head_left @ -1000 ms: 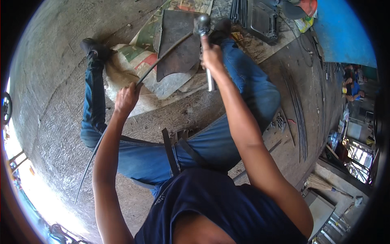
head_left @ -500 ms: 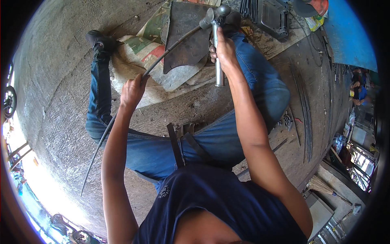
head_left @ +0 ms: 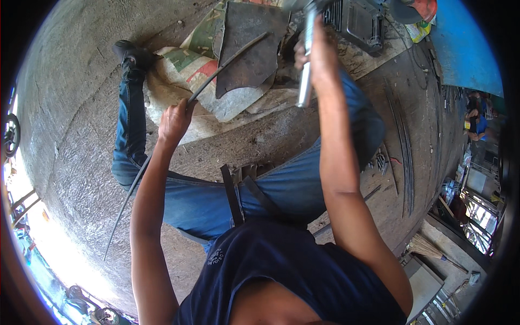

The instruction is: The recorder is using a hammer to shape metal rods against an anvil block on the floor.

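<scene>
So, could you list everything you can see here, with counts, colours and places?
Rod: one, dark grey, gripped, its tip over the metal sheet
Hammer: one, silver handle, upper middle, blurred
Metal sheet: one, dark, on the sheeting
Sheeting: count unclear, pale with green and red, on the floor
Metal box: one, grey, top right
Thin rods: several, dark, floor at right
Blue panel: one, top right
Broom: one, straw-coloured, lower right
Wheel: one, black, left edge
Floor: one, grey, throughout
Far background: too small to itemise
Jeans: one pair, blue, centre
Hands: two, bare; left hand on the rod, right hand on the hammer
</scene>
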